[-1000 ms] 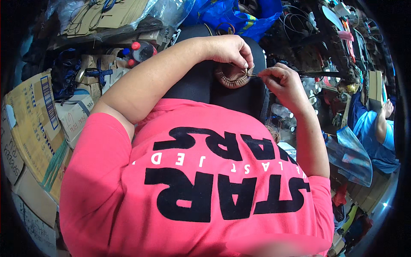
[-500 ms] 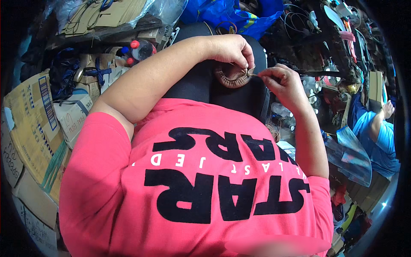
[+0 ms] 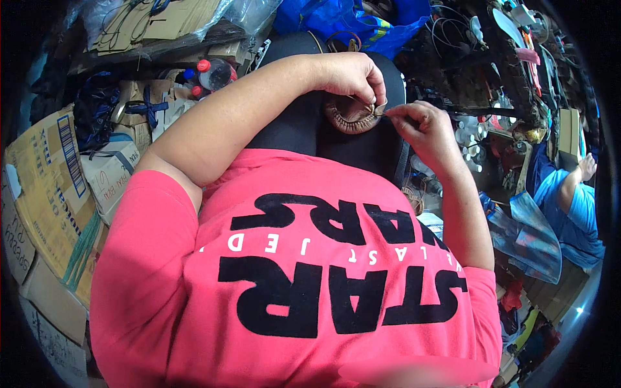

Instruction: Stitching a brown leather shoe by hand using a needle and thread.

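A brown rounded leather piece with a puckered, stitched rim, much like the toe of a moccasin shoe, rests over my dark-trousered lap. My left hand reaches over it from the left, its thumb and fingers closed on the piece's upper right edge. Just right of that edge is my right hand, with thumb and forefinger pinched together. A thin strand, apparently thread, lies between those fingertips and the rim; whether a needle is there is too small to tell.
A blue bag stands beyond my knees. Cardboard boxes are stacked at the left, near a bottle with a red cap. Clear plastic bottles lie right of my leg. Another person in a blue shirt is at the far right.
My right hand has shifted slightly left, closer to the leather piece, and the strand between looks shorter. The left hand stays on the edge.
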The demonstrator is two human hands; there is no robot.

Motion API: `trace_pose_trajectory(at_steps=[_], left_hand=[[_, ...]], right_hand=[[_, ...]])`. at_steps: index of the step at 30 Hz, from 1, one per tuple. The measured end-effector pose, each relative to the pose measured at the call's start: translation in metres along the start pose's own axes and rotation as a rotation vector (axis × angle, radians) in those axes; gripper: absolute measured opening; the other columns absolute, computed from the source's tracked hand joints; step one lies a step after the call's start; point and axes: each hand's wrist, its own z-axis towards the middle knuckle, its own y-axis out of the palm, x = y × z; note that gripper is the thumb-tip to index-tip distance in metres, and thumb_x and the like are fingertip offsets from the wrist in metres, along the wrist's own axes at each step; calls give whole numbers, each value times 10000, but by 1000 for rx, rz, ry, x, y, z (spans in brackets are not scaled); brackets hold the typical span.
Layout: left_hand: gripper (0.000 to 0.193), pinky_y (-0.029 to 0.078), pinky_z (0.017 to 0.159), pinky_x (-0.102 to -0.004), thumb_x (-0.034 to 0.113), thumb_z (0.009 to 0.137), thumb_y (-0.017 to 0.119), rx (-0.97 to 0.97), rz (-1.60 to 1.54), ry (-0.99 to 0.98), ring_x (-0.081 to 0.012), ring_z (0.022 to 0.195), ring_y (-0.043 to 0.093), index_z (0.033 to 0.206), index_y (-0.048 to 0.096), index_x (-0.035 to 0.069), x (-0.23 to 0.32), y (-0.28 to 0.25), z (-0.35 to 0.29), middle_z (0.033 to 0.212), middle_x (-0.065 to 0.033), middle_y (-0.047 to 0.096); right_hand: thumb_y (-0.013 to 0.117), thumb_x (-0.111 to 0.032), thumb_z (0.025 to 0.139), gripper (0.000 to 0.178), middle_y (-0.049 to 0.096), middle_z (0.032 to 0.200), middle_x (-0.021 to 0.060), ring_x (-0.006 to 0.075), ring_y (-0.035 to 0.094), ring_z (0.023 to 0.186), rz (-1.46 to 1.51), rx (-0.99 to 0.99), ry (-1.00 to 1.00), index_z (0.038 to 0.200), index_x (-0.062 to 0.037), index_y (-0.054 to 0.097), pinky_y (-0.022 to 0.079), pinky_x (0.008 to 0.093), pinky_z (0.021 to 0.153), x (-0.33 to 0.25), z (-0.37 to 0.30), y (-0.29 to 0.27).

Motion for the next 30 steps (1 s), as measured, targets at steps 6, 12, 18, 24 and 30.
trace_pose_trajectory(at_steps=[6, 12, 18, 24, 30], left_hand=[[223, 515, 697, -263, -1, 794, 586, -33, -53, -51, -108, 709, 629, 996, 676, -27, -1, 0, 0, 827, -61, 685], [229, 514, 698, -265, -1, 792, 581, -15, -2, -36, -109, 703, 627, 999, 676, -26, 0, 1, 0, 822, -62, 684], [214, 516, 680, -270, 2, 794, 580, -20, 2, -41, -116, 687, 636, 982, 678, -26, 2, 0, -1, 804, -67, 684], [183, 514, 664, -272, 23, 796, 604, -6, 54, -8, -128, 669, 640, 957, 679, -21, 4, 0, -1, 780, -66, 683], [181, 477, 812, -302, 98, 790, 670, 90, 262, 166, -170, 886, 610, 963, 699, 55, -11, 3, -7, 884, -70, 648]], right_hand=[[695, -69, 817, 177, 674, 876, 81, 126, 639, 806, 278, 33, 124, 993, -50, 702, 493, 259, 711, 19, -9, 19], [685, -71, 815, 157, 659, 841, 84, 160, 642, 762, 104, 27, 6, 970, -52, 703, 491, 266, 688, 7, -2, 9], [668, -76, 777, 136, 660, 839, 136, 266, 660, 752, -101, 37, -26, 904, -45, 705, 514, 329, 683, -15, 3, 4], [660, -105, 768, 127, 660, 833, 146, 299, 656, 776, -244, -7, -114, 872, -50, 706, 521, 373, 710, -16, 14, 5], [657, -2, 801, 157, 617, 864, 64, 180, 623, 806, 75, -217, -95, 919, -83, 721, 496, 291, 716, 12, 27, -11]])
